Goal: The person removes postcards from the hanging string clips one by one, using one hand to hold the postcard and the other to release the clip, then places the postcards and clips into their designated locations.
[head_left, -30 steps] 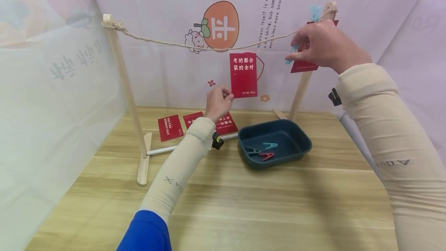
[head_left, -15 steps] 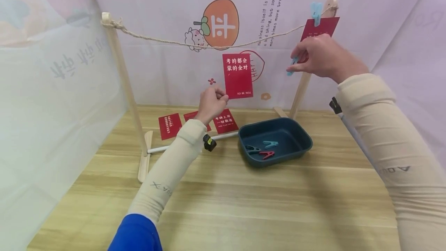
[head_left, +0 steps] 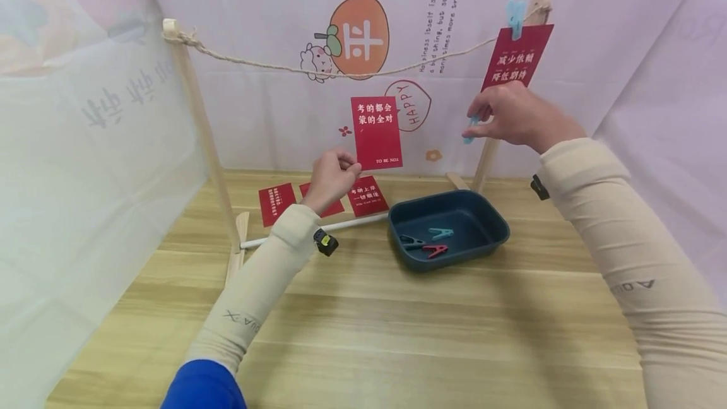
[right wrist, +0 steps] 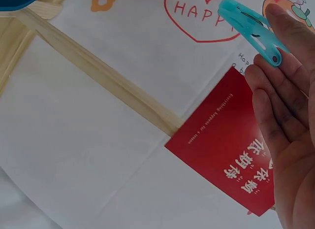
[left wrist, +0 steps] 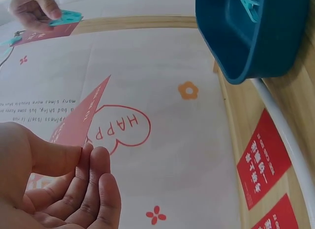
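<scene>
My left hand [head_left: 332, 177] pinches a red card [head_left: 377, 134] with white writing by its lower left corner, holding it upright below the rope [head_left: 272, 69]. In the left wrist view the thumb and fingers meet on the edge of that card [left wrist: 83, 118]. My right hand [head_left: 519, 115] holds a light blue clothespin [head_left: 471, 129] between thumb and fingers; the right wrist view shows this clothespin [right wrist: 251, 29] whole. Just above the right hand, a second red card [head_left: 515, 59] hangs at the rope's right end from another light blue clothespin [head_left: 515, 17].
A dark blue basin [head_left: 449, 260] on the wooden table holds several clothespins. Several red cards, one of them [head_left: 277, 204] at the left, lie behind a white rod [head_left: 358, 221]. Wooden posts, such as the left post [head_left: 199, 118], carry the rope in front of a printed cloth.
My left hand has moved left and slightly down with its card. The right hand, still holding the clothespin, has dropped lower, uncovering the hanging card.
</scene>
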A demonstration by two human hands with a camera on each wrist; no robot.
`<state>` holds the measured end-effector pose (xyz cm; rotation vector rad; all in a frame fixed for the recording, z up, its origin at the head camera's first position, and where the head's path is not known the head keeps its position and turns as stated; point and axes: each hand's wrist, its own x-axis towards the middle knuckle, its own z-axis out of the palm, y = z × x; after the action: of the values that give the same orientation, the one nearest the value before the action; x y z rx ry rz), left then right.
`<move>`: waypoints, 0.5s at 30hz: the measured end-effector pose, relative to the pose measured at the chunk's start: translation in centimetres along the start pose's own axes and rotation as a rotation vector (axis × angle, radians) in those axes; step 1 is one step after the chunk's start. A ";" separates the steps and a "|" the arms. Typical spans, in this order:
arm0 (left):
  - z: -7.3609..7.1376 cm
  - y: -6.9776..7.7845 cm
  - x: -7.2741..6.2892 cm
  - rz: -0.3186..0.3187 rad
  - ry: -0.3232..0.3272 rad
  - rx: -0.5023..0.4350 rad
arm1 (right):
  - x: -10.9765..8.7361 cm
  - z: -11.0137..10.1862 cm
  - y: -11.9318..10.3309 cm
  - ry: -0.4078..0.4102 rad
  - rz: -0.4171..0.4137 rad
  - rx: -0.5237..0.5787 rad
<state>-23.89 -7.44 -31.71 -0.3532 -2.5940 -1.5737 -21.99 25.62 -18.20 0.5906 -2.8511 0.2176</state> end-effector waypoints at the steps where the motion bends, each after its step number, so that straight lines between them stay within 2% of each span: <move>1: -0.3 -0.1 -0.2 0.002 0.000 0.001 | 0.0 0.2 0.0 -0.003 0.002 0.004; 15: -2.7 -2.5 -2.2 -0.051 -0.018 -0.010 | -0.5 3.6 0.5 -0.084 0.000 0.035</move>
<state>-22.51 -11.26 -33.01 -0.3058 -2.6298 -1.6077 -22.43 25.59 -21.85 0.6204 -2.9340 0.2484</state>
